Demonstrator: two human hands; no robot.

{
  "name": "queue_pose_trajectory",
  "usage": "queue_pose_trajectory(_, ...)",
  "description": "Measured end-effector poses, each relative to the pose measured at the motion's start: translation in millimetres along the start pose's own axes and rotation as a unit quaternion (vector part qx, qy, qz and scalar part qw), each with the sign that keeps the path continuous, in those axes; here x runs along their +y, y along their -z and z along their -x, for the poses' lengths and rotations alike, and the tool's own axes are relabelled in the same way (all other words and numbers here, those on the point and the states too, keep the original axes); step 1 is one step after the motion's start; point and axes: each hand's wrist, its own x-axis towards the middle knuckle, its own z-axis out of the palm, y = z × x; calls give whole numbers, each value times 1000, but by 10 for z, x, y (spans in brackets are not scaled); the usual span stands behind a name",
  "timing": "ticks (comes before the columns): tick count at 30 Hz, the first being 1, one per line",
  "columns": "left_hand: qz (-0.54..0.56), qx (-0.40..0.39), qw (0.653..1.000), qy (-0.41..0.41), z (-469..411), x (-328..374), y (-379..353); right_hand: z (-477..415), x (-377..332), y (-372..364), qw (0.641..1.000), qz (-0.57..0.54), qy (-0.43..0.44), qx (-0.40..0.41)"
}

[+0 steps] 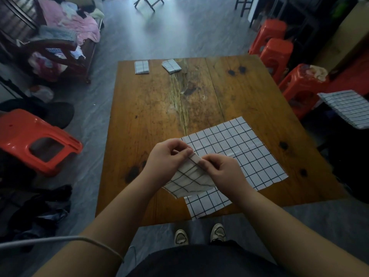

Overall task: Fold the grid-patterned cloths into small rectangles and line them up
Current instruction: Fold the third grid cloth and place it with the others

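Both my left hand (166,156) and right hand (223,170) pinch the cloth (239,148) corner. If one grip slips, I think the fold lands crooked.

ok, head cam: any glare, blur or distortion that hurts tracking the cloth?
Head view: wide-angle warp stretches the frame's borders; window glare washes out the far floor and puts a sheen on the table centre; corners are dim. Left hand and right hand, pinching the grid cloth, look slightly soft, grid lines readable.
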Motion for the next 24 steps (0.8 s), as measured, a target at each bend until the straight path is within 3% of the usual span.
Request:
queue_pose_trajectory(17,75,121,989,25,-177,29,543,248,531,409,996,50,-67,43)
queue_pose_trajectory(24,-32,3,999,-13,-119,117,462,53,271,301,994,62,-5,93)
